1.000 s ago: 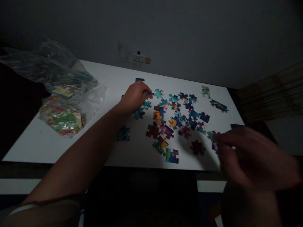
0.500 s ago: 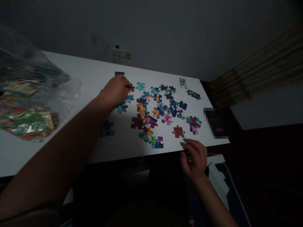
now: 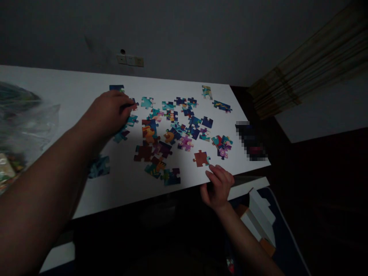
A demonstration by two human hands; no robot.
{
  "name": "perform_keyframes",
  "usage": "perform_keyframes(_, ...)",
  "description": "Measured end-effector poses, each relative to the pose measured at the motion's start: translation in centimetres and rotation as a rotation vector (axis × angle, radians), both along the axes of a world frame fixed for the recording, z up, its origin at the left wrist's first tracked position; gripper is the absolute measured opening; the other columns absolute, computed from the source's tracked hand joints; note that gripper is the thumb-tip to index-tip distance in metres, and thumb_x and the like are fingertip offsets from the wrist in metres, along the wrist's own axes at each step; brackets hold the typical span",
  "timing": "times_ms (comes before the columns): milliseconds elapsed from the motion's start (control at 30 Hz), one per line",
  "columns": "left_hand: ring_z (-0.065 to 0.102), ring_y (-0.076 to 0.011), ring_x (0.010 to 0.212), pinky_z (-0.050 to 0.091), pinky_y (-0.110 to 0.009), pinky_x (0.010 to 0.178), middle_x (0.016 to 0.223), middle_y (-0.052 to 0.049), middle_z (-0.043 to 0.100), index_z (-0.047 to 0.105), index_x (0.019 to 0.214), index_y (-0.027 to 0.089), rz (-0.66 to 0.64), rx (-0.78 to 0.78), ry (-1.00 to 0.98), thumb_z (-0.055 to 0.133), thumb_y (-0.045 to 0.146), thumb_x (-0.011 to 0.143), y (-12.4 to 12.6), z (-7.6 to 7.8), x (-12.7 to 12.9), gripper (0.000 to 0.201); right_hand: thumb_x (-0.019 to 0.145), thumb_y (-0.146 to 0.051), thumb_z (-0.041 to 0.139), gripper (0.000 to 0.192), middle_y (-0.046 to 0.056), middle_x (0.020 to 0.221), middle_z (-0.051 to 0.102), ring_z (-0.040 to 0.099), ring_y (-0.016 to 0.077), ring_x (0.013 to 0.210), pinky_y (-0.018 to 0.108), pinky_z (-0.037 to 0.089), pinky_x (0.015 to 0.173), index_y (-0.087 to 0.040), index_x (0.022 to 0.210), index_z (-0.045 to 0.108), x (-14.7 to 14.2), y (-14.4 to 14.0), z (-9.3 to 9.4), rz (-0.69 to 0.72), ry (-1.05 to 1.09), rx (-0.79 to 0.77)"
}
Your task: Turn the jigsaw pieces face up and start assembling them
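Observation:
My left hand [image 3: 110, 111] reaches over the far left of the loose jigsaw pieces. Its thumb and fingers are closed at a reddish puzzle piece [image 3: 134, 104], partly covered by the fingertips. Under and beside that hand lie teal pieces [image 3: 132, 121], and a dark blue piece [image 3: 116, 88] shows just beyond it. At the table's front edge rests my right hand [image 3: 220, 186], fingers apart and holding nothing. Its fingertips are close to a brown puzzle piece [image 3: 200, 158] with a teal corner; contact is hard to tell. Joined and loose pieces [image 3: 172, 132] cover the middle.
Clear plastic bags [image 3: 34, 115] with colourful pieces stand at the left of the white table [image 3: 120, 191]. A pixelated dark object [image 3: 251, 142] lies at the right edge. Below, at the right, is an open box [image 3: 257, 214]. A wall with sockets [image 3: 130, 60] rises behind.
The view has swung right, so the table and pieces appear farther left. My left hand stays at the reddish piece. My right hand remains by the brown piece, its fingertips slightly nearer to it.

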State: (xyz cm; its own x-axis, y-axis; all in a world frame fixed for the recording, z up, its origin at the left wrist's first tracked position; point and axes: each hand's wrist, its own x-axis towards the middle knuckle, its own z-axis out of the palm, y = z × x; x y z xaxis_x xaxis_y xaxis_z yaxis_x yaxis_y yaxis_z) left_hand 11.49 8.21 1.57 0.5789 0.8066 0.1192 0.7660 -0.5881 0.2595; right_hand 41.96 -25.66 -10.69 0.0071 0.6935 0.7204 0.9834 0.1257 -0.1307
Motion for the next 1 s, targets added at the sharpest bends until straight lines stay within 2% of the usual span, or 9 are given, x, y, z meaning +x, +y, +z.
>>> perform_keyframes(367,0.067,-0.0386,0.147,0.051,-0.054,0.124,0.156,-0.017,0.073,0.075,0.148,0.010,0.116,-0.024,0.074,0.038,0.050,0.112,-0.8,0.9,0.6,0.065,0.093,-0.025,0.067,0.046,0.006,0.128,0.079,0.070,0.0298,0.124,0.048,0.046,0.108,-0.028,0.139,0.067,-0.3,0.5,-1.2,-0.003,0.022,0.058)
perform_keyframes(467,0.068,-0.0415,0.146,0.055,-0.056,0.120,0.156,-0.016,0.074,0.078,0.146,0.011,0.160,-0.030,0.061,0.036,0.054,0.111,-1.2,1.1,0.8,0.069,0.093,-0.023,0.065,0.039,0.007,0.125,0.081,0.072,0.0291,0.122,0.047,0.046,0.104,-0.024,0.131,0.070,-0.1,0.4,0.6,0.038,0.019,0.051)
perform_keyframes(600,0.066,-0.0399,0.149,0.053,-0.055,0.124,0.159,-0.012,0.072,0.078,0.147,0.014,0.175,-0.029,0.056,0.034,0.055,0.111,-1.6,1.2,0.9,0.070,0.093,-0.014,0.058,0.034,0.005,0.114,0.083,0.078,0.0279,0.109,0.048,0.052,0.098,-0.023,0.122,0.075,2.0,0.4,5.5,0.194,0.129,-0.100)
perform_keyframes(667,0.066,-0.0382,0.150,0.053,-0.055,0.124,0.160,-0.009,0.072,0.078,0.147,0.019,0.183,-0.019,0.063,0.035,0.054,0.110,-1.6,1.0,0.8,0.067,0.094,-0.012,0.063,0.035,0.006,0.114,0.082,0.077,0.0272,0.106,0.045,0.056,0.095,-0.024,0.124,0.074,3.9,1.3,7.8,0.093,0.163,-0.073)
perform_keyframes(733,0.066,-0.0384,0.150,0.054,-0.058,0.123,0.160,-0.009,0.072,0.078,0.146,0.021,0.178,-0.019,0.069,0.035,0.053,0.110,-1.5,0.8,0.6,0.065,0.099,-0.018,0.067,0.039,0.009,0.131,0.081,0.075,0.0323,0.121,0.052,0.056,0.107,-0.027,0.137,0.071,5.6,2.9,9.3,-0.006,0.146,-0.196)
perform_keyframes(800,0.066,-0.0382,0.149,0.054,-0.059,0.121,0.158,-0.009,0.073,0.076,0.147,0.021,0.164,-0.021,0.070,0.034,0.054,0.111,-1.3,0.6,0.4,0.064,0.104,-0.030,0.068,0.045,0.015,0.150,0.074,0.067,0.0387,0.140,0.062,0.052,0.118,-0.025,0.149,0.066,6.8,4.8,9.9,-0.081,0.122,-0.333)
perform_keyframes(867,0.067,-0.0357,0.147,0.054,-0.056,0.122,0.156,-0.009,0.074,0.076,0.147,0.021,0.136,-0.017,0.056,0.035,0.054,0.113,-1.0,0.4,0.2,0.063,0.107,-0.039,0.069,0.052,0.016,0.158,0.069,0.056,0.0434,0.154,0.069,0.047,0.125,-0.024,0.156,0.062,7.2,6.4,9.7,-0.112,0.111,-0.431)
perform_keyframes(933,0.068,-0.0323,0.144,0.052,-0.051,0.124,0.153,-0.009,0.076,0.076,0.147,0.021,0.081,-0.021,0.032,0.038,0.055,0.114,-0.7,0.1,-0.1,0.061,0.107,-0.042,0.069,0.050,0.013,0.152,0.074,0.052,0.0444,0.158,0.070,0.046,0.126,-0.025,0.153,0.063,7.2,7.4,9.4,-0.097,0.122,-0.462)
perform_keyframes(1000,0.067,-0.0306,0.143,0.049,-0.050,0.127,0.152,-0.010,0.076,0.075,0.149,0.020,0.023,-0.025,0.013,0.039,0.055,0.114,-0.4,-0.1,-0.5,0.060,0.106,-0.040,0.071,0.042,0.011,0.139,0.080,0.056,0.0433,0.154,0.069,0.050,0.123,-0.026,0.146,0.068,7.1,7.7,9.0,-0.061,0.144,-0.433)
